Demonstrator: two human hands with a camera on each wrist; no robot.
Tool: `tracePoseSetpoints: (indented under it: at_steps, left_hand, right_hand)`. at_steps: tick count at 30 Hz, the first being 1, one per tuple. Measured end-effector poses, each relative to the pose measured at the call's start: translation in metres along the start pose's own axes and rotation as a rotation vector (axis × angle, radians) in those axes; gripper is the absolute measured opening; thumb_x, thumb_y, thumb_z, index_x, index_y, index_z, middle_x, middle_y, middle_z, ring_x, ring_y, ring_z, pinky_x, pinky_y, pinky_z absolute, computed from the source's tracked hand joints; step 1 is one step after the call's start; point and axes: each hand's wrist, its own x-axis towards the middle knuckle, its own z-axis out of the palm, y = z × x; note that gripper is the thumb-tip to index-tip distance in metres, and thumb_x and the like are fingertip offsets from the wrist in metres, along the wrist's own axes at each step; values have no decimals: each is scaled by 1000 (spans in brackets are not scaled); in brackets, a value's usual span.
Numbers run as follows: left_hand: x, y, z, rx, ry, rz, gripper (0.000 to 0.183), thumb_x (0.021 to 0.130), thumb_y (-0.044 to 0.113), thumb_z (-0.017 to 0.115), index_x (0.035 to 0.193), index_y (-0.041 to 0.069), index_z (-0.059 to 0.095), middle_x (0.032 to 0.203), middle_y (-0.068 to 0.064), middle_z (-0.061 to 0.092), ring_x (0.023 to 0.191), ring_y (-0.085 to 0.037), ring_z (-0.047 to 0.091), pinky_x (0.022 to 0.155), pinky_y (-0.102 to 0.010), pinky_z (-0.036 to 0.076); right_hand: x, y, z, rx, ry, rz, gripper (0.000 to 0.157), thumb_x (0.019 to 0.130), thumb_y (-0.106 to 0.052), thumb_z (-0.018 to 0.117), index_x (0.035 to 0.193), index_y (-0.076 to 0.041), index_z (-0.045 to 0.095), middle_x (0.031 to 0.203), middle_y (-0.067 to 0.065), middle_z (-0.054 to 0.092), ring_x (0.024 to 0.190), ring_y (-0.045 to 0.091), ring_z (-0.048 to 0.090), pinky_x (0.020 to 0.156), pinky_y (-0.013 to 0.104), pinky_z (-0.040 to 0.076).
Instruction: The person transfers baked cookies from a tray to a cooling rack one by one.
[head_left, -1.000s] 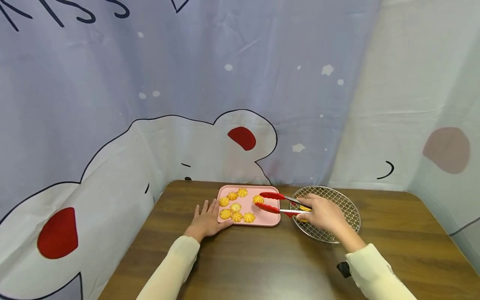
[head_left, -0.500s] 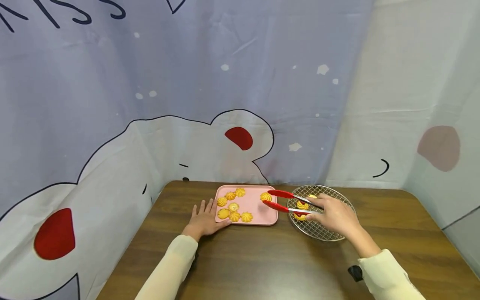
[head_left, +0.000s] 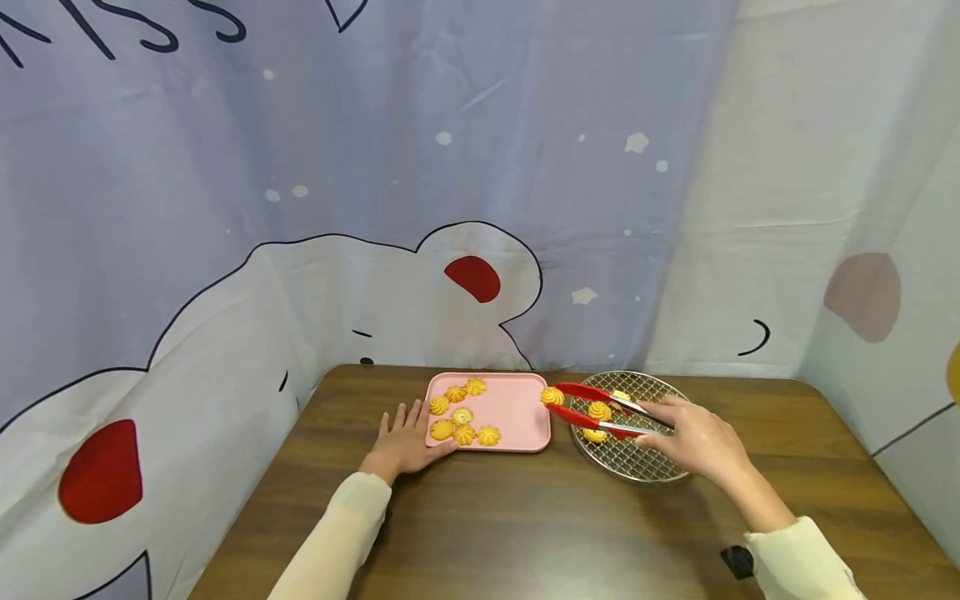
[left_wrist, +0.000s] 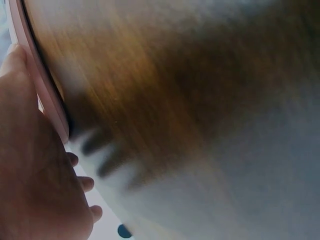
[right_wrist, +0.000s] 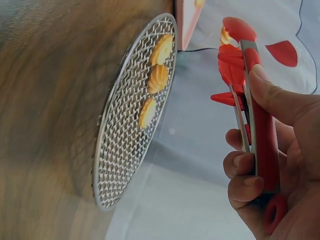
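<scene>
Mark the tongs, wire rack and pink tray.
Tongs [right_wrist: 264,127]: right wrist view, on the red handle grip.
Wire rack [right_wrist: 124,127]: right wrist view, on bare mesh near mid-rack.
Pink tray [head_left: 510,411]: head view, on its bare floor.

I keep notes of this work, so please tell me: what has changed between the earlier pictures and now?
The right grip, holding the red tongs, moved right, carrying one cookie from over the pink tray to about its right edge, toward the wire rack. Nothing was newly taken or let go. The left grip stays at the tray's left edge, and the seven other cookies there lie as before.
</scene>
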Motion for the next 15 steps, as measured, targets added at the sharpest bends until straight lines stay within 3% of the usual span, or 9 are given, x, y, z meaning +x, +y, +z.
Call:
tracePoseSetpoints:
  at_steps: [8, 15]
  left_hand:
    - [-1, 0, 0, -7, 13, -1, 109, 91, 81, 40, 163, 5, 9, 168, -19, 13, 154, -43, 9, 121, -63, 2]
    - [-3, 2, -1, -22, 10, -4, 107, 92, 78, 42, 163, 4, 10, 168, -19, 14, 154, -44, 10, 121, -64, 1]
  right_hand:
    - [-9, 11, -6, 0, -13, 19, 63, 83, -50, 79, 135, -17, 67, 138, 18, 60, 109, 51, 64, 69, 60, 53]
    - [-18, 22, -9, -8, -11, 38, 63, 83, -49, 80, 135, -17, 67, 123, 6, 66, 96, 39, 69, 62, 51, 51]
